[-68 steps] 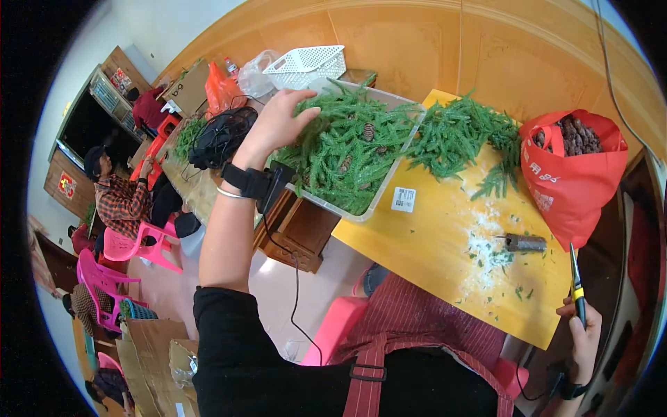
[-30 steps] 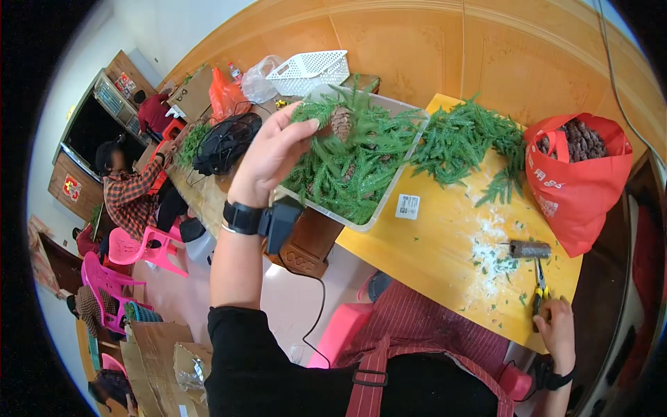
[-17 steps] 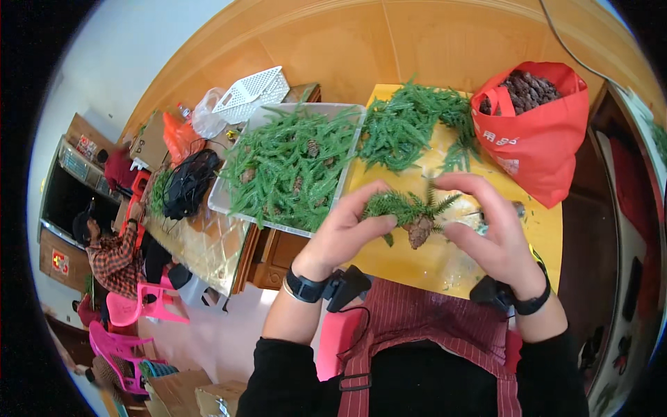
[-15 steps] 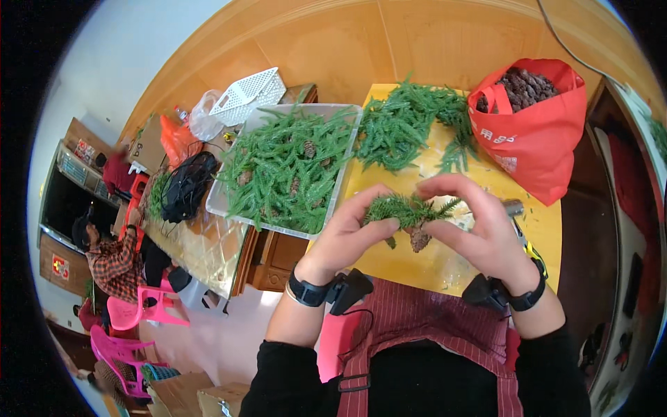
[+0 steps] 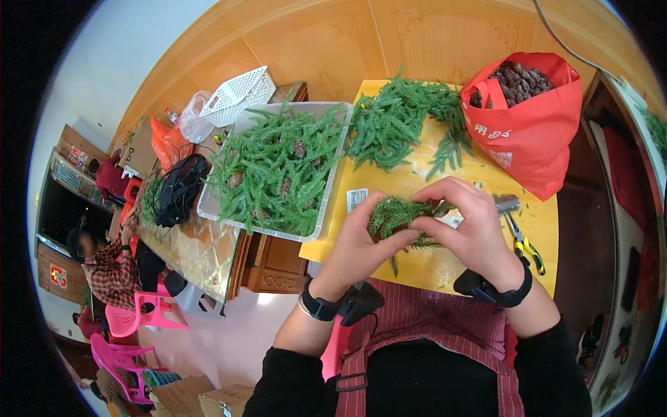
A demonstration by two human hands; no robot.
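Note:
Above the yellow tabletop, both my hands are closed on a green pine sprig. My left hand pinches it from the left, thumb across the lower needles. At the stem end, my right hand has thumb and fingers bent around the sprig. A pine cone is not visible between the hands in this view. Pliers with yellow and black handles lie right of my right hand, beside a grey cylinder. A pile of loose pine sprigs lies at the table's far side.
A clear plastic bin of sprigs and pine cones stands at left. The red bag at back right holds pine cones. Behind the bin sits a white basket. A person in a checked shirt sits far left near pink chairs.
The sprig has turned between my hands, and the pine cone seen below it is now hidden. My right hand has shifted slightly left, showing more of the pliers.

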